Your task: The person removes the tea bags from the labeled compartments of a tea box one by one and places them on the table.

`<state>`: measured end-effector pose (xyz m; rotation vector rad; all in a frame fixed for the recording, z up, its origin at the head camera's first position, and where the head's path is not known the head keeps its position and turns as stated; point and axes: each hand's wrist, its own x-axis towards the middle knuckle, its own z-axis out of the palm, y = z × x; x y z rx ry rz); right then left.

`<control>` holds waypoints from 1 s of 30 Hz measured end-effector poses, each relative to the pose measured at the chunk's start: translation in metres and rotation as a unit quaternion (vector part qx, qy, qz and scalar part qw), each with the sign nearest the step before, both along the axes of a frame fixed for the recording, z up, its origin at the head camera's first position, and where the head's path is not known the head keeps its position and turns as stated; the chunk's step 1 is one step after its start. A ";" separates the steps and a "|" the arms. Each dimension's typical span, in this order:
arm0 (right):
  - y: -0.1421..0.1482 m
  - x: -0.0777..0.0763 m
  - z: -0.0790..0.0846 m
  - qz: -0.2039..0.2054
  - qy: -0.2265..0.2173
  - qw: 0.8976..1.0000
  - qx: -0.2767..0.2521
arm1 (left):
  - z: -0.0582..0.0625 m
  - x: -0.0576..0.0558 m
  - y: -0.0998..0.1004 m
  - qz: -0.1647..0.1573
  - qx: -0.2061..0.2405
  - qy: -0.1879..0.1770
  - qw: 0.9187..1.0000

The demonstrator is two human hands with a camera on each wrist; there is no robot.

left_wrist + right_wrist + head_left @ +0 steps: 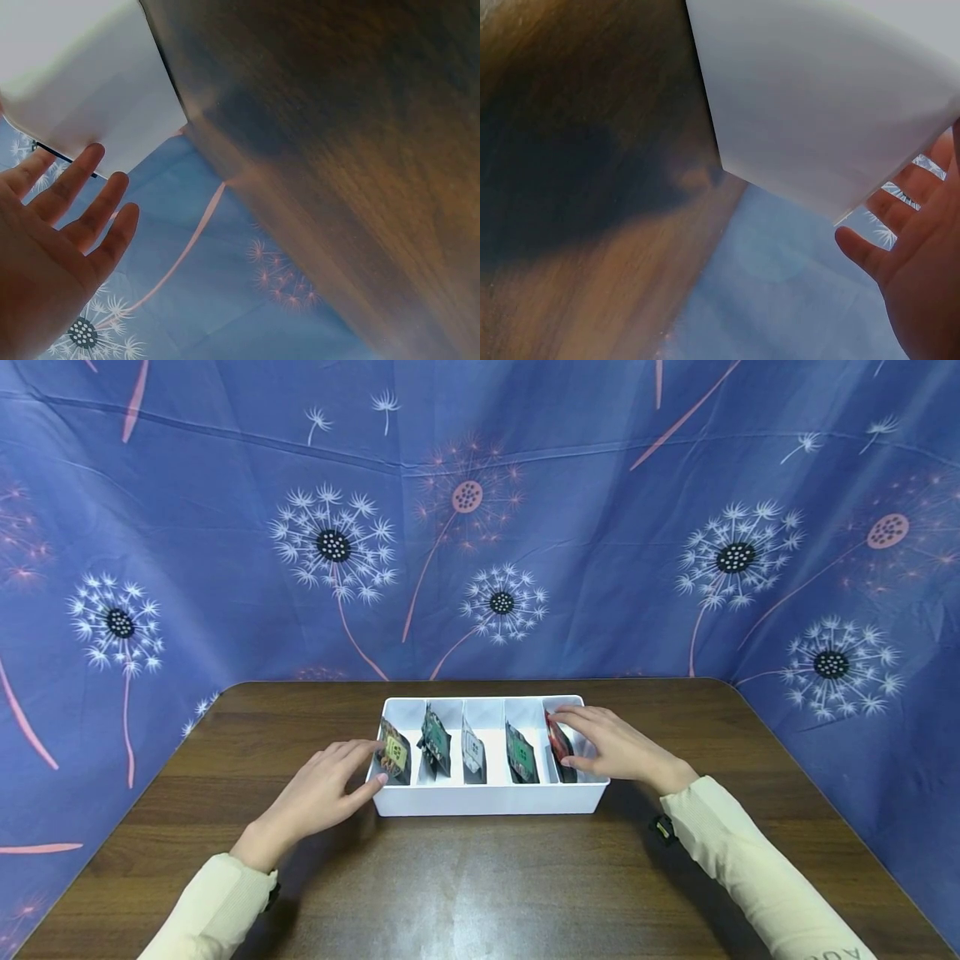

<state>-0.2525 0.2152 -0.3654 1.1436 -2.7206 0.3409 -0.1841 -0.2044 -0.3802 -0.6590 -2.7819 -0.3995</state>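
Left hand (318, 787) and right hand (618, 747) flanking white tray (487, 802), fingers (103, 204) relaxing, seemingly gripping nothing; compartments (491, 735) apparently keeping leaning sachets (522, 757) separate.

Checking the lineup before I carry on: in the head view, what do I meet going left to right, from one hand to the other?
Left hand, yellow-labelled packet, first green-labelled packet, pale-labelled packet, second green-labelled packet, red packet, right hand.
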 end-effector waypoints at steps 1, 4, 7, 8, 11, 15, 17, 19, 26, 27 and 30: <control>0.000 0.000 0.000 -0.001 -0.004 1.000 0.001 | 0.000 0.000 0.000 0.000 0.000 0.000 1.000; -0.001 -0.001 0.000 -0.009 -0.015 1.000 0.006 | 0.000 0.000 0.000 0.000 0.000 -0.002 1.000; -0.001 -0.003 0.000 -0.012 -0.022 1.000 0.007 | 0.000 0.000 0.000 0.001 0.000 -0.005 1.000; -0.001 -0.003 0.000 -0.012 -0.021 1.000 0.008 | 0.000 0.000 0.001 0.001 0.001 -0.006 1.000; -0.002 -0.004 0.000 -0.006 -0.019 1.000 0.009 | 0.000 0.000 0.000 0.000 0.001 -0.005 1.000; -0.003 -0.006 -0.001 0.000 -0.020 1.000 0.011 | -0.001 -0.001 -0.001 -0.002 0.000 -0.002 1.000; -0.003 -0.007 -0.001 -0.001 -0.025 1.000 0.011 | -0.002 -0.001 -0.001 -0.003 0.001 -0.001 1.000; -0.003 -0.008 -0.001 -0.003 -0.030 0.999 0.011 | -0.002 -0.001 -0.001 -0.003 0.002 -0.001 1.000; -0.004 -0.011 -0.003 -0.004 -0.042 0.999 0.007 | -0.001 0.000 -0.001 -0.003 0.002 -0.003 1.000; -0.004 -0.011 -0.003 -0.004 -0.043 0.999 0.005 | -0.001 0.000 -0.001 -0.003 0.001 -0.004 1.000; -0.005 -0.011 -0.003 -0.001 -0.045 0.999 0.000 | -0.001 -0.001 -0.001 -0.002 0.000 -0.007 1.000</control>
